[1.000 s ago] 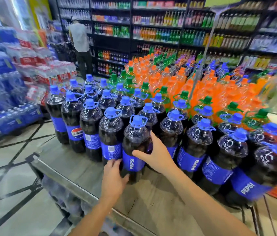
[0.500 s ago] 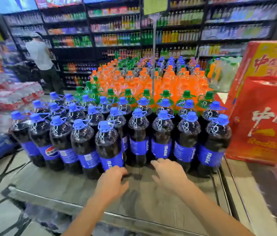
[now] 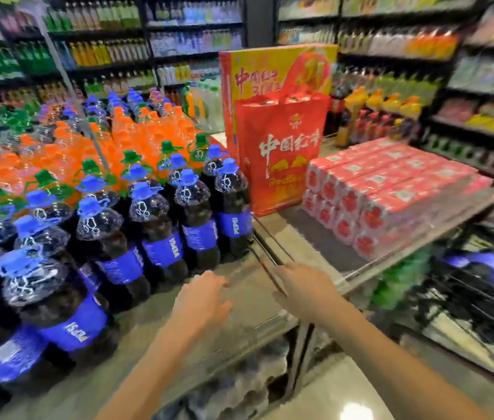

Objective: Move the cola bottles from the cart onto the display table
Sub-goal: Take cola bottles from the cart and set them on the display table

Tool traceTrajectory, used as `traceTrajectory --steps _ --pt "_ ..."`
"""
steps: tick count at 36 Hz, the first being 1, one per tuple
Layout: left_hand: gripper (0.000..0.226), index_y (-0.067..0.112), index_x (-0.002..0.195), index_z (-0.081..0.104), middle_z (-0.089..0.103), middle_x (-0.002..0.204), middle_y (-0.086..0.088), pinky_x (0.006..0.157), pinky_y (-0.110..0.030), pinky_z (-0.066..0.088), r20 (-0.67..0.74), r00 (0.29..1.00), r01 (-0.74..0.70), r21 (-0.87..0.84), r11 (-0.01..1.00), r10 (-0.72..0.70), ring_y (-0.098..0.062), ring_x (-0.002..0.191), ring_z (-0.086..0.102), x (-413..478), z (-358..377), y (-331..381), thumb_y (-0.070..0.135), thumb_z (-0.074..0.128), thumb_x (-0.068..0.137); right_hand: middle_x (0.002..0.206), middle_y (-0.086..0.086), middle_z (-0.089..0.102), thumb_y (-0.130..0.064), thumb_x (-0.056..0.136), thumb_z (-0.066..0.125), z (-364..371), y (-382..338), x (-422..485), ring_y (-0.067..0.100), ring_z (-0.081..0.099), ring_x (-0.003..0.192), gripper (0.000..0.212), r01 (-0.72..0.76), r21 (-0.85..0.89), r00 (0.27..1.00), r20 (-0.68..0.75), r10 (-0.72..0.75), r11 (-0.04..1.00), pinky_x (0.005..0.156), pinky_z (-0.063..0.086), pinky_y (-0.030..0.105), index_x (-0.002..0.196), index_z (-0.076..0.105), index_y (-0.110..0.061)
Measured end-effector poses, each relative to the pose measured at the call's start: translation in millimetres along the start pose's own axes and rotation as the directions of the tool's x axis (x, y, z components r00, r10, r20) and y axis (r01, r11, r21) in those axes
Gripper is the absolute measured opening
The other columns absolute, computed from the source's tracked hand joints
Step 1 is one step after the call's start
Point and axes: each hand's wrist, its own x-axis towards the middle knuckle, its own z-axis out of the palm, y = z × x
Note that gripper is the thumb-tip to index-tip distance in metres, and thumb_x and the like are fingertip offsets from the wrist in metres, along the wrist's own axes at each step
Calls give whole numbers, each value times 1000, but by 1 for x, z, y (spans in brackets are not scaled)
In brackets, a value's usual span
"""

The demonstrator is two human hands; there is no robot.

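Hovering empty, fingers loose: left hand [image 3: 200,301], right hand [image 3: 303,289]. Cola bottles [image 3: 482,263] in the cart [image 3: 464,307] lie rightward, nearer the right hand.

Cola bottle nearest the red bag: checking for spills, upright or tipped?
Upright: the cola bottle stands on its base beside the red bag, cap uppermost.

Blur softens the whole view. At 9 o'clock the cola bottles [image 3: 148,225] run off the left edge, and the nearest is cut at its base. Shelf stock [image 3: 103,53] at 12 o'clock is too smeared to name. At 4 o'clock the cart [image 3: 479,301] (dark shapes, blue tops inside) runs off the right edge. Both forearms leave at 6 o'clock, and the fingertips of the left hand [image 3: 201,301] and right hand [image 3: 306,291] are blurred.
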Motion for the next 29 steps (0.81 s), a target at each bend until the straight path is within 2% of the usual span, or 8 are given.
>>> traceTrajectory --steps 4,6,8,13,17,22,26,29 --pt "48 28 136 58 56 139 -1 108 -39 43 52 990 -126 -37 991 128 -23 131 51 6 14 44 38 64 90 128 4 63 -43 101 57 6 34 -47 31 63 119 46 -133 21 991 -21 134 991 83 56 42 140 53 -19" --pt "43 28 134 59 57 139 2 108 -33 41 49 977 -204 -51 978 207 -20 130 51 4 18 72 38 62 92 126 2 63 -42 101 54 9 51 -69 30 63 117 39 -217 13 976 -13 217 976 78 54 39 134 55 -20" --pt "36 23 129 64 61 131 3 101 -27 41 31 962 -268 -64 961 270 -19 125 54 1 19 102 33 62 94 124 2 63 -38 102 51 10 70 -90 29 63 117 34 -275 5 961 -20 275 961 81 55 39 131 57 -21" --pt "29 24 115 67 67 114 1 92 -39 52 74 914 -394 -74 916 399 -21 109 61 6 26 169 38 59 91 118 5 62 -38 103 49 15 119 -141 31 63 110 30 -410 35 911 -42 411 911 83 55 41 124 59 -19" --pt "31 22 118 65 65 116 2 91 -37 51 121 856 -504 -25 863 503 -21 109 61 14 31 227 40 58 93 116 6 62 -42 101 52 16 162 -174 32 63 109 30 -497 30 866 -47 498 867 83 52 41 119 58 -19" --pt "40 22 124 64 65 118 1 92 -35 50 139 793 -598 -9 802 593 -22 112 61 36 54 305 44 58 90 123 6 61 -45 102 53 15 226 -213 34 61 116 37 -579 42 812 -56 580 814 82 50 41 128 57 -19" --pt "61 19 119 66 64 117 -4 91 -41 52 149 765 -633 -7 774 627 -27 111 62 47 66 376 57 40 79 127 6 62 -46 102 52 12 284 -241 33 62 117 41 -627 44 776 -52 629 778 87 54 42 132 57 -20" --pt "47 19 119 64 62 117 -4 92 -42 51 185 746 -652 6 758 640 -29 112 60 55 72 427 49 51 85 133 6 60 -49 102 53 9 327 -259 33 61 122 46 -652 28 757 -39 653 758 93 54 43 138 55 -19"
